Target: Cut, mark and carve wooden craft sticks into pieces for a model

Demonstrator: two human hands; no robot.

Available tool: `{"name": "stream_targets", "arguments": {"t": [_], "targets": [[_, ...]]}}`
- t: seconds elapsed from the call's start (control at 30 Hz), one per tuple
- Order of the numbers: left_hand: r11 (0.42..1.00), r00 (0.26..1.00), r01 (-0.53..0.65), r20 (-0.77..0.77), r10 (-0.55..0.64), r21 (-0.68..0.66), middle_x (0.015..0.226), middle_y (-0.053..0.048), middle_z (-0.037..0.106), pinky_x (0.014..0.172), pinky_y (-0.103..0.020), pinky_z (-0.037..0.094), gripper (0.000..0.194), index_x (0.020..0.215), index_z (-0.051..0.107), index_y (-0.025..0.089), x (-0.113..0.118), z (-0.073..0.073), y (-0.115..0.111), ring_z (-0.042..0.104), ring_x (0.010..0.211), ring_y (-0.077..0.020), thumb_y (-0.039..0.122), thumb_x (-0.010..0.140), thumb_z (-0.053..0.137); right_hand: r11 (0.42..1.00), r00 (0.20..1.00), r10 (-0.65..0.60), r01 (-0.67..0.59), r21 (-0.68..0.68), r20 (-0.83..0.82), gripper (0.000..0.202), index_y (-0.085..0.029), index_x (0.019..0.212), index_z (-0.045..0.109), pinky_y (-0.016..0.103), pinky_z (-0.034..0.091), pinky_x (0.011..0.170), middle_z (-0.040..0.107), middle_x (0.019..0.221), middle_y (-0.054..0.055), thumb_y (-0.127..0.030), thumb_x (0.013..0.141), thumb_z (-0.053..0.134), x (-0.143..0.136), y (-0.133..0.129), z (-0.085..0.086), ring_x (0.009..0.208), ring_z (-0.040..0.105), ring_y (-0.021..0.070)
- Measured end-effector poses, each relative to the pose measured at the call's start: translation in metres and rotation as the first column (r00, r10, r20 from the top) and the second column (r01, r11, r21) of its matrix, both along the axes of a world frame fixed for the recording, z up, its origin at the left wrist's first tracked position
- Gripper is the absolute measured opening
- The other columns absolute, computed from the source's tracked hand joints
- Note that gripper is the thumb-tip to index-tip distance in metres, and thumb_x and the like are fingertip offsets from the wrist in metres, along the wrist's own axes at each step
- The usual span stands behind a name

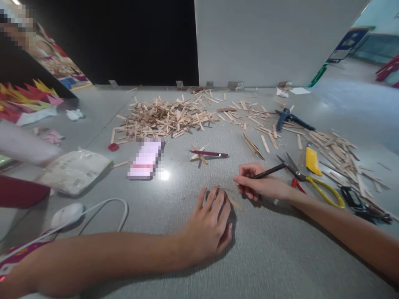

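Note:
My left hand (pixel 215 222) lies palm down on the grey table, fingers slightly spread and bent. A thin flat wooden stick (pixel 236 203) pokes out beside its index finger; how much of it lies beneath the hand is hidden. My right hand (pixel 254 180), just to the right, is closed around a dark pen (pixel 271 169), whose rear end points up and right. Beyond the hands, a small star of crossed wooden sticks (pixel 199 155) lies with a dark red craft knife or pen (pixel 215 154) across it. A yellowish pencil (pixel 253 146) lies farther right.
A heap of wooden sticks (pixel 165 118) spreads along the back. Right stand blue-handled cutters (pixel 283 118), yellow-handled scissors (pixel 324 189) and a yellow cutter (pixel 312 161). Left are a phone (pixel 146 158), a plastic bag (pixel 76 170) and a white charger with cable (pixel 67 215). Panels close the back.

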State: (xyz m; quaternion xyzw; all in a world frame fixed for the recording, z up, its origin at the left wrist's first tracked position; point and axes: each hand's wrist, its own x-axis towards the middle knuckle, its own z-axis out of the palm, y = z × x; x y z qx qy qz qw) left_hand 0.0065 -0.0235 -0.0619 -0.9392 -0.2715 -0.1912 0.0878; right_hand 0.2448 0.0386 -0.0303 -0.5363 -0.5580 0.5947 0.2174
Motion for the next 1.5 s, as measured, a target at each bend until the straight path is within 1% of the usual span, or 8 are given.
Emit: {"name": "stream_targets", "arguments": {"t": [0.23, 0.33, 0.43, 0.67, 0.93, 1.1, 1.3, 1.5], "targets": [[0.998, 1.000, -0.011, -0.012, 0.011, -0.054, 0.125, -0.023, 0.074, 0.101, -0.050, 0.051, 0.053, 0.137, 0.064, 0.000, 0.000, 0.002, 0.000, 0.067, 0.111, -0.0360, 0.034, 0.108, 0.036, 1.000, 1.000, 0.021, -0.021, 0.021, -0.007, 0.047, -0.023, 0.071, 0.054, 0.019, 0.038, 0.034, 0.064, 0.052, -0.002, -0.061, 0.085, 0.079, -0.004, -0.005, 0.003, 0.037, 0.051, 0.0087], [0.999, 1.000, 0.000, 0.001, 0.000, -0.053, 0.124, -0.024, 0.074, 0.097, -0.050, 0.052, 0.051, 0.134, 0.066, 0.000, 0.001, 0.004, 0.000, 0.066, 0.109, -0.0359, 0.031, 0.107, 0.036, 0.994, 1.000, 0.001, -0.002, 0.109, 0.010, 0.049, -0.023, 0.065, 0.052, 0.019, 0.031, 0.034, 0.058, 0.048, -0.004, -0.059, 0.090, 0.074, -0.007, -0.010, 0.003, 0.036, 0.045, 0.0075], [0.999, 1.000, 0.016, 0.026, -0.015, -0.043, 0.124, -0.024, 0.075, 0.097, -0.049, 0.052, 0.048, 0.129, 0.069, -0.001, 0.002, 0.004, -0.001, 0.066, 0.108, -0.0362, 0.027, 0.107, 0.037, 0.979, 1.000, 0.014, -0.018, 0.203, 0.022, 0.047, -0.023, 0.065, 0.054, 0.021, 0.031, 0.038, 0.055, 0.047, -0.004, -0.054, 0.093, 0.073, -0.012, -0.015, 0.003, 0.039, 0.046, 0.0083], [1.000, 0.998, 0.015, 0.059, -0.013, -0.025, 0.122, -0.022, 0.078, 0.099, -0.048, 0.051, 0.046, 0.125, 0.072, -0.001, 0.002, 0.003, 0.000, 0.068, 0.110, -0.0353, 0.025, 0.106, 0.039, 0.960, 0.991, 0.064, -0.094, 0.265, 0.121, 0.049, -0.024, 0.064, 0.050, 0.023, 0.029, 0.042, 0.052, 0.047, -0.005, -0.054, 0.099, 0.067, -0.019, -0.020, 0.003, 0.042, 0.043, 0.0092], [0.998, 0.998, 0.034, 0.049, -0.037, 0.051, 0.122, -0.022, 0.079, 0.104, -0.049, 0.048, 0.046, 0.122, 0.074, 0.001, 0.001, 0.002, -0.002, 0.071, 0.114, -0.0348, 0.027, 0.108, 0.038, 0.963, 0.992, 0.080, -0.103, 0.249, 0.100, 0.050, -0.024, 0.063, 0.047, 0.024, 0.029, 0.041, 0.050, 0.045, -0.006, -0.053, 0.099, 0.065, -0.020, -0.019, -0.003, 0.040, 0.042, 0.0089], [0.992, 0.998, 0.052, 0.027, -0.056, 0.115, 0.121, -0.023, 0.080, 0.101, -0.044, 0.049, 0.045, 0.119, 0.074, 0.001, 0.000, 0.000, -0.004, 0.075, 0.112, -0.0335, 0.025, 0.109, 0.038, 0.971, 0.994, 0.083, -0.097, 0.219, 0.071, 0.048, -0.024, 0.064, 0.049, 0.024, 0.030, 0.040, 0.050, 0.044, -0.006, -0.053, 0.099, 0.065, -0.020, -0.019, -0.005, 0.039, 0.044, 0.0094], [0.996, 0.999, 0.044, -0.002, -0.044, 0.074, 0.123, -0.025, 0.078, 0.099, -0.044, 0.048, 0.042, 0.125, 0.072, -0.001, 0.000, -0.001, -0.006, 0.073, 0.115, -0.0345, 0.026, 0.107, 0.046, 0.972, 0.997, 0.066, -0.075, 0.221, 0.049, 0.050, -0.025, 0.063, 0.047, 0.023, 0.028, 0.038, 0.048, 0.043, -0.007, -0.055, 0.098, 0.068, -0.020, -0.019, -0.007, 0.037, 0.042, 0.0085], [0.994, 0.999, 0.053, -0.009, -0.052, 0.100, 0.114, -0.024, 0.081, 0.082, -0.041, 0.052, 0.046, 0.123, 0.073, -0.003, 0.001, 0.004, -0.003, 0.073, 0.097, -0.0305, 0.024, 0.109, 0.038, 0.970, 0.995, 0.059, -0.075, 0.230, 0.079, 0.051, -0.025, 0.062, 0.047, 0.022, 0.028, 0.037, 0.049, 0.043, -0.006, -0.053, 0.098, 0.067, -0.020, -0.019, -0.009, 0.037, 0.041, 0.0077]]}}
